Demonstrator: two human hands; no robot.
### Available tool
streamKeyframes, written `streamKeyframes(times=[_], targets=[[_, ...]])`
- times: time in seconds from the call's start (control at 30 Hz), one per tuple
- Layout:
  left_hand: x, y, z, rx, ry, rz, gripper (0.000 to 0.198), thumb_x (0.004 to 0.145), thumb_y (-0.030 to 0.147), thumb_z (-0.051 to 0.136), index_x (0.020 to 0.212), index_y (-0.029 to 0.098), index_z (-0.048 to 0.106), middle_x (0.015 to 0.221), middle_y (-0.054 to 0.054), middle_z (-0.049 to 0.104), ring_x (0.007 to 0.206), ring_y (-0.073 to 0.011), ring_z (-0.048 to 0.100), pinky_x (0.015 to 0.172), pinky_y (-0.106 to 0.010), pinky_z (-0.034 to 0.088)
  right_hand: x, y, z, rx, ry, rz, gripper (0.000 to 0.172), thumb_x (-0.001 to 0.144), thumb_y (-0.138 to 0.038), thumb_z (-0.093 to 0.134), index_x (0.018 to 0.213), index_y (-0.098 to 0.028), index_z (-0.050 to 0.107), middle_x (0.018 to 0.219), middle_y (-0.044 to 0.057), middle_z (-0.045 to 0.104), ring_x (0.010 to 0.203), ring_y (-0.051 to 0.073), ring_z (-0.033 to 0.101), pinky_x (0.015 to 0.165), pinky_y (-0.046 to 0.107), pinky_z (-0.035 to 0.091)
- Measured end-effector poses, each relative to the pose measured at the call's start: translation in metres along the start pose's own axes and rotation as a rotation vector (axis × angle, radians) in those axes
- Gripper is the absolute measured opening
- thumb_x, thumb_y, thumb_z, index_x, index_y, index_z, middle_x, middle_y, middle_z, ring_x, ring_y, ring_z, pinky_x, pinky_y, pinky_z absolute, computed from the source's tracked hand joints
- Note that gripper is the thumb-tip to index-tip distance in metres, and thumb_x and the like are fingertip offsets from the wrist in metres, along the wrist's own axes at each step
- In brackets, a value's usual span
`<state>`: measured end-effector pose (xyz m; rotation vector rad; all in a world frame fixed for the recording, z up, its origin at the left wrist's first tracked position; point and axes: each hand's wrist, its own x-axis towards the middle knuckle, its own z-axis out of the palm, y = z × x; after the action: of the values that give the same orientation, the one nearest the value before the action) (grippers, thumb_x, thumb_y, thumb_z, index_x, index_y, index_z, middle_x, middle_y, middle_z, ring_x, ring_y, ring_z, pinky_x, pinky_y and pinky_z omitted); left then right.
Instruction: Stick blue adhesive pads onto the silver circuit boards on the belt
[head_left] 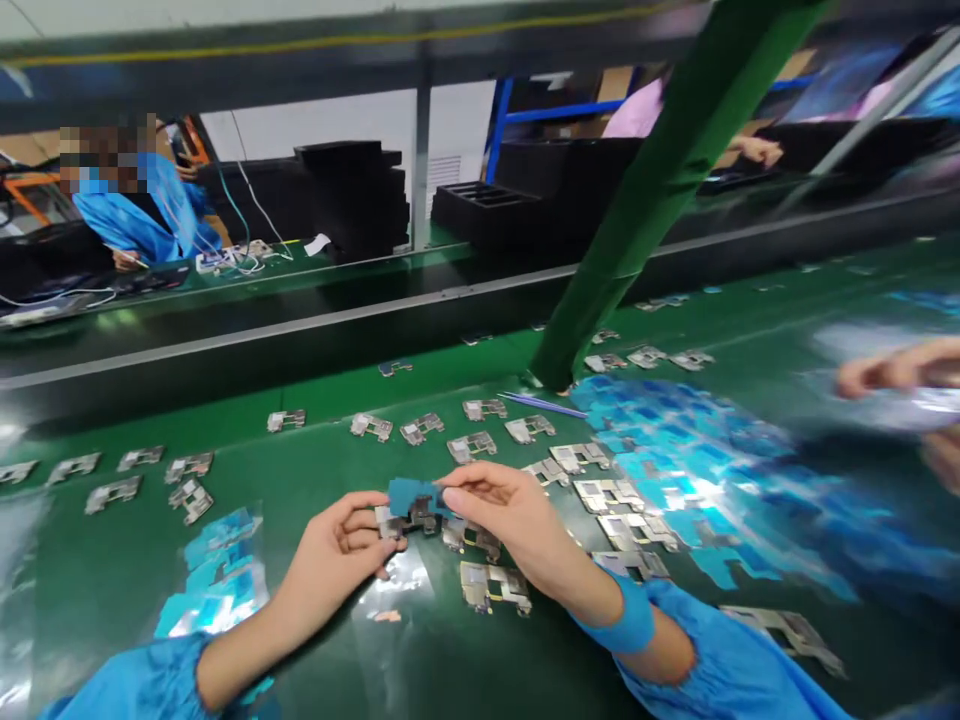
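Head: left hand [341, 548] grips metal part [391, 523], right hand [504, 512] blue film [411, 494].

A glossy green workbench [300, 475] stretches beneath a slanting green post [637, 200]. Behind it, stacked black trays [352, 195] and what appears to be blue shelving [499, 120] stand against a pale wall [360, 125].

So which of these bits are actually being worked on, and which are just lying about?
In use:
- left hand, holding a metal part
- right hand, pinching a blue film just above it

Lying about:
- spare parts spread over the green table
- film pile
- purple stick
- black trays behind
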<state>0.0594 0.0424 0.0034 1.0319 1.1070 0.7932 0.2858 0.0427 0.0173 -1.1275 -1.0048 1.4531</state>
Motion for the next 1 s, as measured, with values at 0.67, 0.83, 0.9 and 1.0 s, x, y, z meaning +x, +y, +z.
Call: streamKeyframes(times=[0.67,0.83,0.9,1.0], targets=[[-0.0015,-0.0084,-0.0037,0.105,-0.133,0.026,0.042,0.076,0.021,0.080,0.115,0.015,0.064,0.085,-0.005,0.075,0.072,-0.0155,0.073,0.067,-0.027,0.059,-0.0022,0.0017,0.0000,-0.398,-0.112,0.185,0.025,0.073,-0.046,0.081,0.074,-0.021,0.077,0.068,0.004,0.074,0.062,0.019,0.067,0.059,0.029,0.055],[-0.0014,-0.0077,-0.0029,0.131,-0.118,0.018,0.045,0.074,0.023,0.081,0.115,0.016,0.064,0.085,-0.005,0.075,0.073,-0.0167,0.074,0.067,-0.027,0.059,-0.0037,-0.0033,0.0032,-0.426,-0.083,0.162,0.022,0.071,-0.043,0.080,0.071,-0.021,0.077,0.065,0.004,0.072,0.061,0.019,0.066,0.058,0.029,0.054],[-0.0018,-0.0074,-0.0028,0.136,-0.113,0.012,0.045,0.074,0.023,0.082,0.115,0.016,0.064,0.086,-0.005,0.075,0.073,-0.0164,0.075,0.068,-0.026,0.058,-0.0034,-0.0044,0.0035,-0.437,-0.097,0.157,0.022,0.071,-0.043,0.080,0.071,-0.021,0.078,0.066,0.004,0.073,0.061,0.019,0.066,0.059,0.029,0.054],[-0.0027,-0.0072,-0.0031,0.138,-0.109,0.010,0.044,0.075,0.023,0.082,0.115,0.016,0.064,0.086,-0.005,0.075,0.074,-0.0159,0.075,0.070,-0.026,0.058,-0.0020,-0.0043,0.0044,-0.436,-0.089,0.151,0.022,0.070,-0.044,0.079,0.069,-0.022,0.078,0.065,0.004,0.072,0.059,0.019,0.065,0.057,0.029,0.053]])
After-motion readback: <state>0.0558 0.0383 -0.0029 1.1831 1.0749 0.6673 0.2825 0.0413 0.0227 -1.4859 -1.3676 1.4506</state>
